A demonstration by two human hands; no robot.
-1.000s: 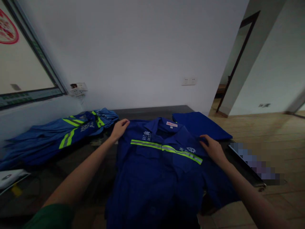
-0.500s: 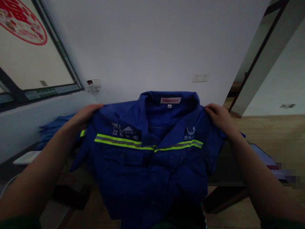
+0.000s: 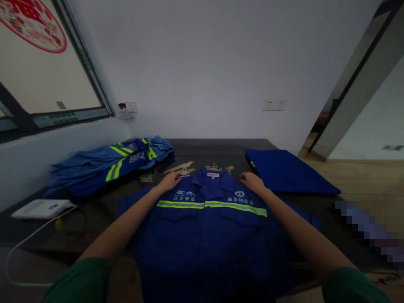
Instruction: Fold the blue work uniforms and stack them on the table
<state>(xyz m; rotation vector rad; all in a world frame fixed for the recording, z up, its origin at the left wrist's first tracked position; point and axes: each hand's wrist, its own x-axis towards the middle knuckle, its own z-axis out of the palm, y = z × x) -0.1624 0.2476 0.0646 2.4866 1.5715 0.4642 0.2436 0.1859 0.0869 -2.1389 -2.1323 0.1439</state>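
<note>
A dark blue work shirt (image 3: 205, 235) with yellow-green reflective strips lies front side up on a dark table, its collar pointing away from me. The lower part hangs toward me over the near edge. My left hand (image 3: 170, 181) grips the shirt at the left shoulder, fingers closed on the cloth. At the opposite shoulder, my right hand (image 3: 252, 182) pinches the fabric beside the collar. White lettering and logos show above the chest strip. Both sleeves spread outward, partly hidden under my forearms.
A heap of blue garments (image 3: 126, 162) with reflective strips lies at the back left. A folded blue garment (image 3: 287, 170) rests on the right of the dark table (image 3: 217, 146). A white device (image 3: 42, 209) with a cable stands at the left. Wall sockets (image 3: 273, 105) are behind.
The shirt, held up in the air before, has been lowered away from me and now lies on the table. Both hands moved forward and down, still at its shoulders.
</note>
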